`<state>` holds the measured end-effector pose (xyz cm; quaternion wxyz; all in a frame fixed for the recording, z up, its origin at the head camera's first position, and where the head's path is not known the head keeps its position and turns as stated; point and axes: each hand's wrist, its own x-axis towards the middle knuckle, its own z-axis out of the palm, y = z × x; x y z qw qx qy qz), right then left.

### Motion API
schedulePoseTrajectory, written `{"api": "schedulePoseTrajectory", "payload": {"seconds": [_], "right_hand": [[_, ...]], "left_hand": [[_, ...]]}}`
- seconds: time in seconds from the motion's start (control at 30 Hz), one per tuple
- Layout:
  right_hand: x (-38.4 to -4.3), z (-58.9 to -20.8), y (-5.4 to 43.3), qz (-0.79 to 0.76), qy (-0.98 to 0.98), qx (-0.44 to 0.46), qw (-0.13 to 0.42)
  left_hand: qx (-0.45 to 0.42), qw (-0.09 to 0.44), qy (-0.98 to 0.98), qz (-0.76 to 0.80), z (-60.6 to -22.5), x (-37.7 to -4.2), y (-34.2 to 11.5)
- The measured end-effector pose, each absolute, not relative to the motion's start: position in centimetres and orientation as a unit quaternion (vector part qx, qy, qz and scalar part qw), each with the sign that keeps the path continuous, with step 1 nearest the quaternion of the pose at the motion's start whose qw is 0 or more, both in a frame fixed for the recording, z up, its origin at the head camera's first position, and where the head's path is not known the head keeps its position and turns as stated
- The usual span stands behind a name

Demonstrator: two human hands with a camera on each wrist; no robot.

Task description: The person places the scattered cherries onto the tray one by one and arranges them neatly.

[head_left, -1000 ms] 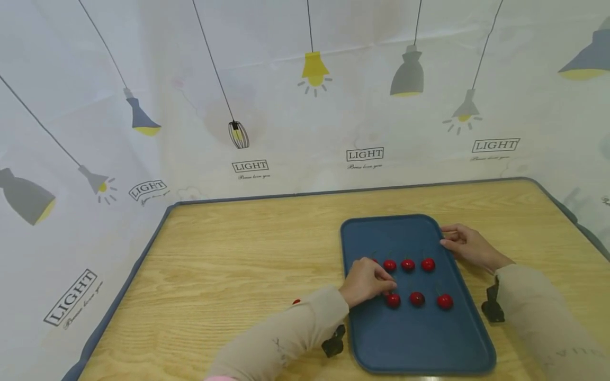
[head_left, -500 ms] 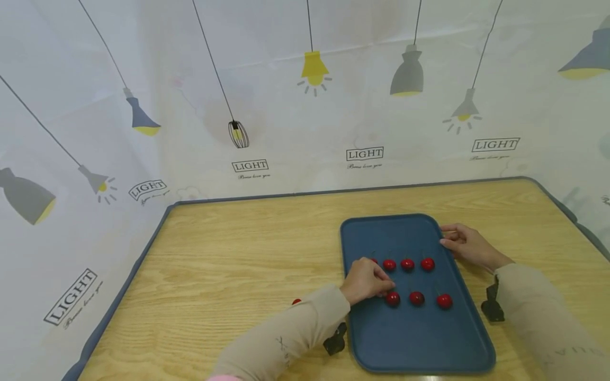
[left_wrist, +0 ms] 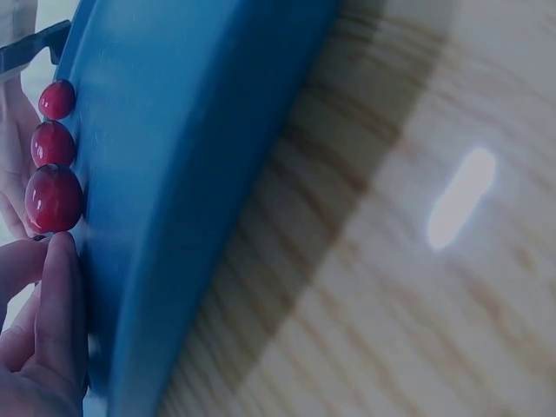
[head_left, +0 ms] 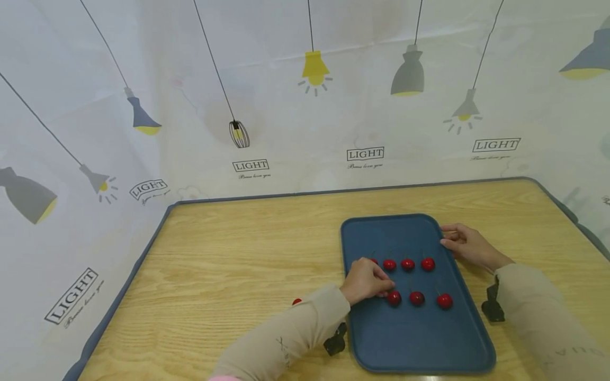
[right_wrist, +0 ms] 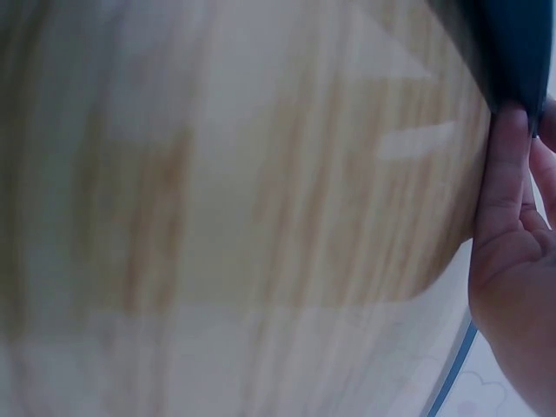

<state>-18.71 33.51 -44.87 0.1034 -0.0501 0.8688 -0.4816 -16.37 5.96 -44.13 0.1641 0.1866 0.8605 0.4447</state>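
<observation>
My left hand (head_left: 367, 280) is over the left part of the blue tray (head_left: 419, 344), thumb and fingertips pinching at the stem side of the leftmost cherry (head_left: 394, 299) in the near row. In the left wrist view those fingertips (left_wrist: 61, 248) meet the end of that cherry (left_wrist: 54, 200). To its right lie a dark red cherry (head_left: 416, 298) and another cherry (head_left: 445, 301). A second row of several cherries (head_left: 407, 264) runs farther back, its left end partly hidden by the hand. My right hand (head_left: 472, 247) holds the tray's right rim between thumb and fingers.
A small red thing (head_left: 297, 301) peeks out behind the left sleeve (head_left: 295, 328) on the wooden table (head_left: 229, 254). Around the table hangs a pale curtain (head_left: 286, 116) printed with lamps. Black wrist cameras sit under both cuffs.
The pinched cherry has shifted very slightly away from the person, and the left fingertips have drawn a little to the left. The right hand and the tray stay put.
</observation>
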Motion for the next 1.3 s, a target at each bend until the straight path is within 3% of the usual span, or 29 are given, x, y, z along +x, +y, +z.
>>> {"api": "schedulePoseTrajectory", "payload": {"seconds": [1.3], "right_hand": [[-18.59,-44.71,33.53,-0.486,0.866,-0.051,0.105]], "left_hand": [[0.196,0.189,0.85,0.451,-43.71,-16.09,5.89]]}}
